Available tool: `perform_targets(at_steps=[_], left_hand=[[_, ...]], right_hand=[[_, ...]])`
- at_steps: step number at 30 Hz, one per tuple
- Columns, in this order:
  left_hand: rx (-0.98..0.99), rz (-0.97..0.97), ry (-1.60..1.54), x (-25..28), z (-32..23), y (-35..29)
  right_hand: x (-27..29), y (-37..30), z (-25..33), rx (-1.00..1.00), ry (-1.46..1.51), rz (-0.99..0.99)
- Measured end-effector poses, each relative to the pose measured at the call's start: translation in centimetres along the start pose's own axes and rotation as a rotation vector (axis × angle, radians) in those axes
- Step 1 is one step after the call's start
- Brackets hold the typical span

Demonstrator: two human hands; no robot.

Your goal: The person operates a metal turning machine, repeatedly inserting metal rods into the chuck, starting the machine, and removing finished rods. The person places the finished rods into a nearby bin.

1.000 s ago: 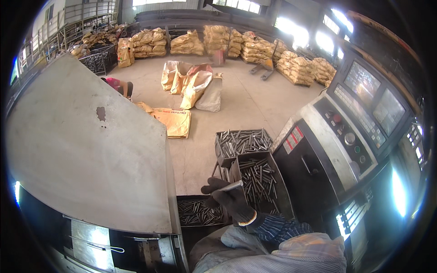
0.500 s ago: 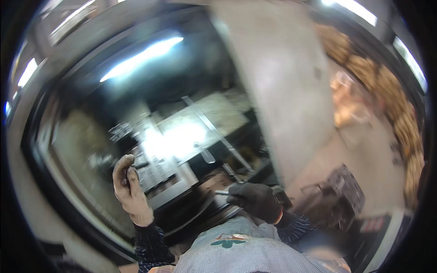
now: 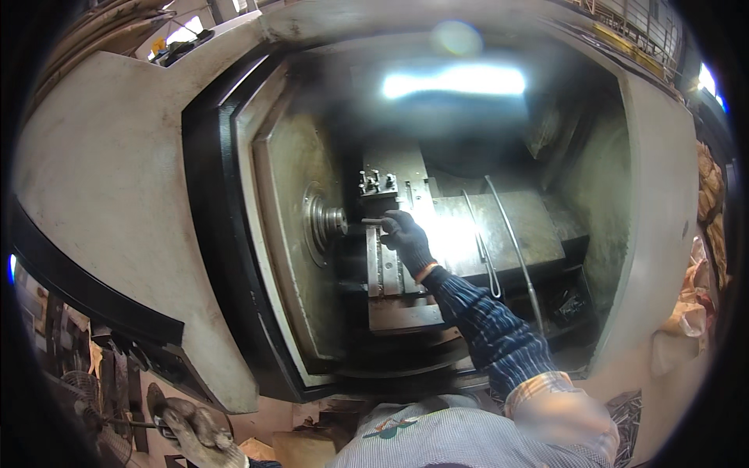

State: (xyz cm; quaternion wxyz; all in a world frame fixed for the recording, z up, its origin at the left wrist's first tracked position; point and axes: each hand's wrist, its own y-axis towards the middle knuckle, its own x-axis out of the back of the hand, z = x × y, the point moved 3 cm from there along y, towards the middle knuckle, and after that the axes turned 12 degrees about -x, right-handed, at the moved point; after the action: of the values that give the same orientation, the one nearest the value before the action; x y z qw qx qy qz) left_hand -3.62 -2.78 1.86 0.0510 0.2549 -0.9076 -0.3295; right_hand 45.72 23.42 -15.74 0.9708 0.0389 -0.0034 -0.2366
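My right hand [image 3: 409, 240], in a dark glove, reaches into a lathe's work space. Its fingers are closed on a short metal rod [image 3: 372, 221], which points left at the round spindle nose [image 3: 334, 221], a small gap apart from it. Below and beside the hand lies a slotted metal slide [image 3: 388, 269], with a tool block [image 3: 378, 186] carrying several bolts just beyond. My left hand [image 3: 195, 430], in a soiled pale glove, is low at the left, outside the machine. Its fingers are curled; what they hold, if anything, is hard to make out.
A pale machine housing [image 3: 101, 148] with a black door frame [image 3: 222, 226] surrounds the opening. Two thin bent rods or tubes, including a longer one [image 3: 515, 242], stand right of my right forearm. A fan [image 3: 82, 390] stands at lower left; stacked sacks [image 3: 706, 203] line the far right.
My right hand has carried the rod from low in front of me into the machine, close to the spindle. My left hand has dropped to the lower left. The view has turned.
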Motion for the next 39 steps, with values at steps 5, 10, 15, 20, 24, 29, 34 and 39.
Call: perform_targets(at_steps=[5, 10, 15, 20, 24, 29, 34, 39], left_hand=[[-0.044, -0.225, 0.588, 2.0, 2.3, 5.1], [-0.348, -0.165, 0.648, -3.0, 0.5, 5.4], [-0.313, -0.320, 0.576, -3.6, 1.4, 4.6], [-0.400, -0.275, 0.637, -4.6, -0.7, 4.5], [-0.446, -0.266, 0.717, -6.0, -1.4, 4.3], [-0.807, -0.161, 0.798, -5.6, -1.0, 1.7], [-0.797, 0.000, 0.825, -5.9, -1.9, 2.3], [-0.801, -0.019, 0.780, -5.9, -1.3, 2.3]], right_hand=[[-7.1, 4.1, -2.4, -0.065, -0.053, 0.045], [-7.7, 5.9, -4.8, -0.514, 0.410, 0.291], [-11.0, 3.8, -4.4, -0.257, 0.128, 0.377], [-12.8, 4.0, -4.2, 0.067, -0.421, 0.312], [-12.6, 3.5, -4.0, 0.315, -0.500, 0.267], [-13.3, 4.8, -3.9, -0.299, -0.135, 0.286], [-13.4, 5.1, -5.1, -0.293, -0.089, 0.278], [-11.4, 7.2, -4.7, -0.063, -0.217, 0.366]])
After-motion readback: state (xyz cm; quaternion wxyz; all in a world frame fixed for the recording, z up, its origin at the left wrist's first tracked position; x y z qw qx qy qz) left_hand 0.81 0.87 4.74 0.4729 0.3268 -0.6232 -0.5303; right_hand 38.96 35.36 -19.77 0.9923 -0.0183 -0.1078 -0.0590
